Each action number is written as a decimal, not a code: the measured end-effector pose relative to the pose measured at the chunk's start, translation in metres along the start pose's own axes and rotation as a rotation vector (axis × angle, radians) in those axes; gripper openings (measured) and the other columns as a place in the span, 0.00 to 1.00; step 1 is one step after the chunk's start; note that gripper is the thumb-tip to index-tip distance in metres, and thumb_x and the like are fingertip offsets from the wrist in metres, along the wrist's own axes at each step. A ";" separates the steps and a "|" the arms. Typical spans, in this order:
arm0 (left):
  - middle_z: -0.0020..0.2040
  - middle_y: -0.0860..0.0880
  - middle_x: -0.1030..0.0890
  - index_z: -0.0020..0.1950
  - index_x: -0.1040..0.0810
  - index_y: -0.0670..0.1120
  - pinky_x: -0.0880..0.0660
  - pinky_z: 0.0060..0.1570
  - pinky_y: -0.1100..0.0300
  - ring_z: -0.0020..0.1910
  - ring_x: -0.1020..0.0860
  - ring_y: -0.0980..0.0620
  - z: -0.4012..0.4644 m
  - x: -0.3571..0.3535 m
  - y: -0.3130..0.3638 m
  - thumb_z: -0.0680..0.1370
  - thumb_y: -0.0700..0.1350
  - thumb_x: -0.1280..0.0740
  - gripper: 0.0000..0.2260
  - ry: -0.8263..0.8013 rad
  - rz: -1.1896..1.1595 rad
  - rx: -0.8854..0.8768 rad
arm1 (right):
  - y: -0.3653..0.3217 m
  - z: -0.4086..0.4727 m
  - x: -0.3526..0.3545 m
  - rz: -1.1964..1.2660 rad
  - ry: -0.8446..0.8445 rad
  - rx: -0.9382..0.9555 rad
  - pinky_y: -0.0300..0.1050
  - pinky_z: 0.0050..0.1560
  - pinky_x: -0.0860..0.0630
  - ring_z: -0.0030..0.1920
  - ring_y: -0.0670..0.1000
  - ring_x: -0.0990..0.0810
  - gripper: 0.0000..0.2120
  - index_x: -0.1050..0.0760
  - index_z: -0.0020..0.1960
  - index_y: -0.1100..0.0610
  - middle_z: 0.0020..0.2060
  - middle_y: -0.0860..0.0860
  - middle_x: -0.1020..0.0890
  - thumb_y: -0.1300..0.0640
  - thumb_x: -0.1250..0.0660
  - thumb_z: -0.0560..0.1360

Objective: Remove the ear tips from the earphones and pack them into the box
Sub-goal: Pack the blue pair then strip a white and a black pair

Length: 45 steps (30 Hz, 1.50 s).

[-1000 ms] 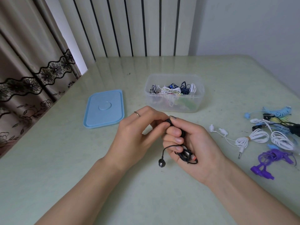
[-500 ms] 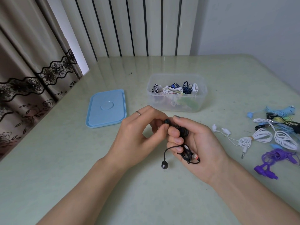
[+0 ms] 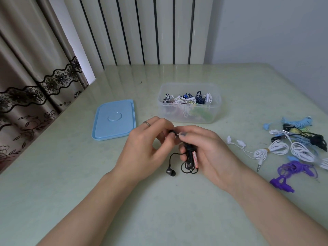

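Observation:
My right hand [image 3: 209,153] grips a coiled pair of black earphones [image 3: 189,159] just above the table's middle. One black earbud [image 3: 171,172] dangles from the coil on its cord. My left hand [image 3: 143,150] pinches the small black tip of the other earbud [image 3: 171,131], right against my right fingertips. Whether the tip is off the earbud is hidden by my fingers. The clear plastic box [image 3: 215,103] stands behind my hands and holds several coiled earphones.
A light blue lid [image 3: 114,119] lies flat to the left of the box. At the right sit white earphones [image 3: 269,150], purple earphones [image 3: 291,172], light blue earphones [image 3: 296,121] and a black set [image 3: 317,140]. A curtain hangs beyond the table's left edge.
Both hands stayed together over the table's middle. My left fingers shifted on the earbud tip, and the dangling earbud hangs a little lower.

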<state>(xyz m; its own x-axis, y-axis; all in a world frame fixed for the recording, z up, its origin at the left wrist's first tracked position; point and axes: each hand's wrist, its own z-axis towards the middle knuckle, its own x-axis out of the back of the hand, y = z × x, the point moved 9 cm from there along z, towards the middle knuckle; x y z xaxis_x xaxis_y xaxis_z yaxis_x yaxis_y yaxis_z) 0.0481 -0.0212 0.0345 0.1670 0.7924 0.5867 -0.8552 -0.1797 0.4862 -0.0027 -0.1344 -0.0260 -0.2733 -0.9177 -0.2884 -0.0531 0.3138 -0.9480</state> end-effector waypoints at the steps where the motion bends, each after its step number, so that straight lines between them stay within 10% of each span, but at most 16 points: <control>1: 0.39 0.51 0.23 0.46 0.21 0.43 0.30 0.43 0.69 0.39 0.24 0.56 0.000 0.000 -0.002 0.77 0.33 0.30 0.05 0.001 -0.007 0.019 | 0.000 -0.001 0.002 -0.057 -0.005 0.001 0.45 0.38 0.28 0.37 0.51 0.24 0.16 0.20 0.57 0.61 0.43 0.57 0.21 0.61 0.29 0.70; 11: 0.38 0.56 0.22 0.47 0.24 0.46 0.29 0.40 0.68 0.38 0.22 0.53 0.014 -0.003 -0.007 0.77 0.35 0.33 0.06 -0.061 -0.110 0.225 | -0.047 -0.004 0.011 -0.342 0.052 0.075 0.42 0.41 0.21 0.41 0.53 0.16 0.18 0.24 0.55 0.59 0.48 0.61 0.18 0.76 0.33 0.72; 17: 0.38 0.52 0.17 0.47 0.22 0.47 0.20 0.44 0.55 0.38 0.17 0.52 0.089 0.012 0.005 0.80 0.40 0.34 0.04 -0.133 -0.031 0.198 | -0.133 0.028 0.021 -0.594 0.152 0.176 0.58 0.63 0.24 0.53 0.57 0.16 0.22 0.24 0.53 0.51 0.48 0.58 0.16 0.57 0.27 0.60; 25: 0.45 0.50 0.14 0.47 0.23 0.50 0.21 0.52 0.54 0.47 0.18 0.48 0.153 -0.021 -0.043 0.78 0.40 0.34 0.05 -0.344 0.243 0.242 | -0.175 0.100 0.005 -1.115 0.111 0.267 0.48 0.60 0.23 0.57 0.53 0.21 0.19 0.22 0.60 0.54 0.57 0.54 0.19 0.67 0.39 0.72; 30: 0.50 0.51 0.15 0.45 0.24 0.55 0.22 0.52 0.49 0.50 0.19 0.44 0.134 -0.046 -0.072 0.77 0.43 0.33 0.06 -0.557 0.417 0.233 | -0.117 0.115 -0.005 -1.443 -0.136 0.042 0.41 0.40 0.25 0.48 0.52 0.23 0.22 0.28 0.66 0.57 0.51 0.51 0.21 0.69 0.43 0.74; 34: 0.51 0.55 0.16 0.49 0.19 0.53 0.26 0.45 0.57 0.46 0.22 0.48 0.129 -0.044 -0.080 0.79 0.46 0.34 0.04 -0.594 0.408 0.230 | -0.105 0.118 0.003 -1.297 -0.157 -0.008 0.52 0.61 0.23 0.61 0.53 0.22 0.27 0.32 0.71 0.53 0.62 0.49 0.23 0.69 0.43 0.74; 39: 0.46 0.57 0.21 0.53 0.19 0.50 0.34 0.44 0.60 0.45 0.26 0.51 0.128 -0.031 -0.085 0.79 0.42 0.36 0.08 -0.548 0.395 0.266 | -0.132 0.116 0.011 -1.306 0.076 0.230 0.41 0.48 0.27 0.51 0.53 0.21 0.18 0.24 0.60 0.55 0.54 0.53 0.18 0.68 0.42 0.74; 45: 0.51 0.46 0.21 0.53 0.23 0.46 0.26 0.52 0.50 0.50 0.25 0.44 0.121 -0.024 -0.068 0.79 0.39 0.41 0.09 -0.407 0.343 0.224 | -0.107 0.098 0.008 -1.244 -0.047 0.050 0.47 0.55 0.21 0.56 0.53 0.19 0.19 0.25 0.64 0.56 0.53 0.52 0.17 0.67 0.40 0.75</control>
<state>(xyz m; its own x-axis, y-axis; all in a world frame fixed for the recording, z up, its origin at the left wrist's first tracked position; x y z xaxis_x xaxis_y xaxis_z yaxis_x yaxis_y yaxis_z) 0.1619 -0.0982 0.0657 0.1114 0.3866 0.9155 -0.7764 -0.5412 0.3231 0.0950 -0.1989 0.0600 -0.0286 -0.5935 0.8043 -0.2143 -0.7823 -0.5849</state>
